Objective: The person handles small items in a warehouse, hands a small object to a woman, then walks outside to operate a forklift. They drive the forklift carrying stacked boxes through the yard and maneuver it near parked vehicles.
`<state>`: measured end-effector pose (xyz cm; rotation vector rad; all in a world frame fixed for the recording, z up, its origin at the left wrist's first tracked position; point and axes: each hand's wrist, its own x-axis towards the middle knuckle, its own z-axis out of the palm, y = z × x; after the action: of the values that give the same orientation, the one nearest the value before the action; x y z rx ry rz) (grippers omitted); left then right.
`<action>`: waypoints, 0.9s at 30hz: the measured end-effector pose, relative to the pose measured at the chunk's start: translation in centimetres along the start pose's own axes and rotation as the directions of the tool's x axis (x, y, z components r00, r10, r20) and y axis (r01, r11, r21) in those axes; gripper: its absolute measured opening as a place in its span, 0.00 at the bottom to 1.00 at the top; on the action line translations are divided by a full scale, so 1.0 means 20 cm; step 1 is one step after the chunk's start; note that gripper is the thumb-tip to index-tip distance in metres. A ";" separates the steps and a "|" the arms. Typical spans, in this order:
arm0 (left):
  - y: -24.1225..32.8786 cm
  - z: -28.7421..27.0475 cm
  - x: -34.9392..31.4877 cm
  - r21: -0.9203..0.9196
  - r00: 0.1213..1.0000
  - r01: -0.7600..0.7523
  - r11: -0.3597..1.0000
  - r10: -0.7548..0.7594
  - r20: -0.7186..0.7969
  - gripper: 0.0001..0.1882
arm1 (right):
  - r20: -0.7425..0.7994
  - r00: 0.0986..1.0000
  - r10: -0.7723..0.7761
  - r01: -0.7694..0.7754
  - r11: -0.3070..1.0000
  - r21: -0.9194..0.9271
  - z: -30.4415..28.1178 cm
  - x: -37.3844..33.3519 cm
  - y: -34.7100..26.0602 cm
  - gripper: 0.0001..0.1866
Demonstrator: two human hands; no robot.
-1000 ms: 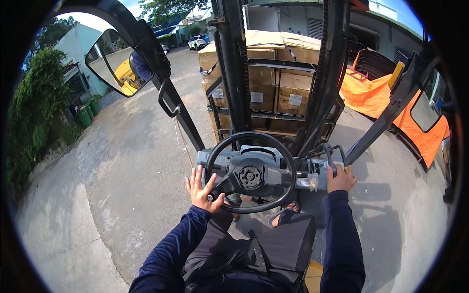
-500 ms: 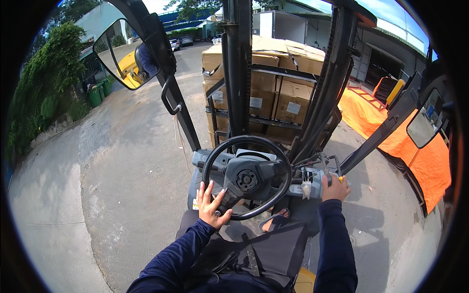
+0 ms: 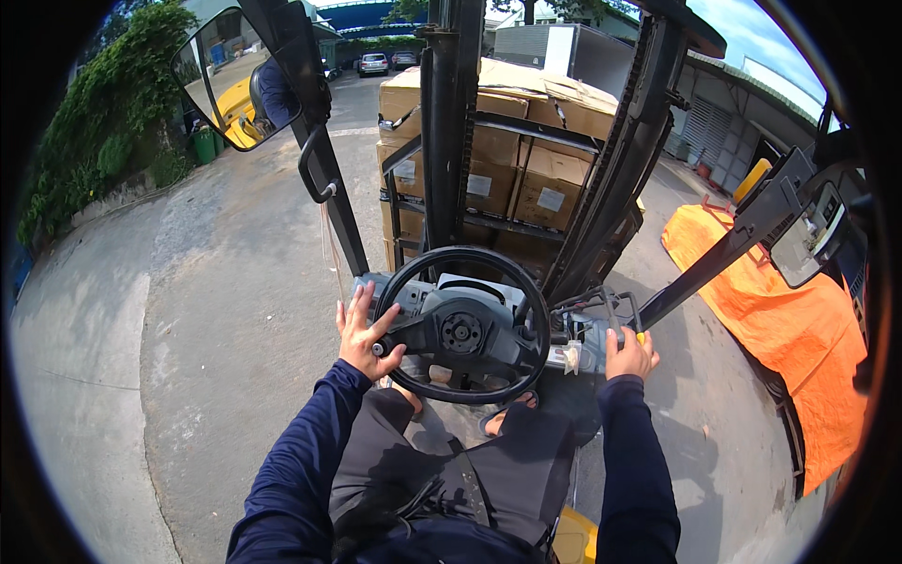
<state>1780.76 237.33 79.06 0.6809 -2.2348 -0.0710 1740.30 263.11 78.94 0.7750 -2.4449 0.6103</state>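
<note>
In front of me is a forklift's black steering wheel (image 3: 461, 332). My left hand (image 3: 363, 334) lies over the wheel's left side, its fingers spread and pointing up, with the palm against the steering knob (image 3: 380, 349). Right of the wheel, my right hand (image 3: 630, 357) is closed around a control lever (image 3: 612, 310), its fingers curled forward. A small yellow part (image 3: 642, 336) shows by those fingers. Beyond the wheel rises the dark mast (image 3: 449, 141), and past it a stack of cardboard boxes (image 3: 498, 155) stands against the black load backrest.
A mirror (image 3: 240, 80) hangs at the upper left and another (image 3: 808, 235) at the right. An orange tarp (image 3: 761, 329) covers something low on the right. Parked cars (image 3: 374, 64) and a box truck (image 3: 554, 49) stand far ahead. A green hedge (image 3: 103, 122) runs along the left.
The steering wheel has turned clockwise, and my left hand has moved up and left with its knob. My right hand stays at the lever. The background has shifted to the right past the forklift's frame.
</note>
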 end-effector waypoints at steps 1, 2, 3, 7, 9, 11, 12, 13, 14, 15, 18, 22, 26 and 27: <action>0.03 0.03 0.10 0.042 0.998 0.061 0.997 -0.059 -0.037 0.38 | 0.014 1.000 -0.006 0.005 1.000 0.024 0.01 0.04 0.04 0.20; 0.07 0.08 0.22 0.059 0.994 0.103 0.993 -0.100 -0.053 0.38 | 0.011 1.000 -0.004 0.003 1.000 0.028 0.03 0.08 0.08 0.20; 0.12 0.13 0.35 0.102 0.986 0.151 0.983 -0.143 -0.081 0.38 | 0.027 1.000 -0.001 0.000 1.000 0.025 0.05 0.12 0.11 0.20; 0.43 0.39 0.83 0.184 0.962 0.272 0.945 -0.261 -0.082 0.32 | 0.050 0.999 -0.012 0.010 0.999 0.045 0.13 0.27 0.27 0.20; 0.64 0.55 1.00 0.160 0.972 0.233 0.959 -0.223 -0.073 0.31 | 0.048 0.999 -0.013 0.011 0.999 0.041 0.18 0.33 0.33 0.20; 0.86 0.71 1.09 0.143 0.984 0.178 0.974 -0.175 -0.036 0.34 | 0.027 1.000 -0.010 0.009 0.999 0.051 0.22 0.39 0.37 0.20; 0.97 0.78 1.11 0.112 0.989 0.145 0.983 -0.145 -0.007 0.33 | 0.003 1.000 -0.026 0.026 0.996 0.084 0.24 0.42 0.40 0.20; 1.07 0.85 1.10 0.097 0.996 0.081 0.992 -0.083 0.015 0.34 | 0.002 1.000 -0.029 0.029 0.996 0.090 0.26 0.44 0.42 0.20; 1.16 0.91 1.08 0.072 1.000 0.001 0.997 -0.003 0.023 0.34 | 0.004 0.999 -0.032 0.031 0.995 0.093 0.28 0.47 0.44 0.19; 1.23 0.97 1.04 0.032 0.996 -0.084 0.996 0.083 0.036 0.34 | 0.001 0.999 -0.039 0.039 0.994 0.102 0.30 0.50 0.47 0.19; 1.37 1.07 0.84 -0.195 0.959 -0.241 0.951 0.265 0.104 0.34 | 0.026 0.998 -0.054 0.051 0.995 0.083 0.36 0.58 0.55 0.20; 1.32 1.04 0.51 -0.194 0.927 -0.229 0.954 0.275 0.257 0.35 | 0.006 0.998 -0.069 0.068 0.991 0.117 0.43 0.68 0.62 0.21; 1.02 0.87 0.30 -0.041 0.930 -0.176 0.983 0.180 0.320 0.34 | -0.002 0.998 -0.061 0.061 0.992 0.109 0.50 0.74 0.64 0.21; 0.92 0.83 0.29 0.006 0.943 -0.172 0.985 0.163 0.291 0.34 | 0.015 0.998 -0.054 0.052 0.994 0.095 0.52 0.75 0.64 0.21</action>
<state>1757.62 247.44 76.32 0.5191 -2.5734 -0.0539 1718.33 260.94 76.20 0.8836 -2.4177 0.7055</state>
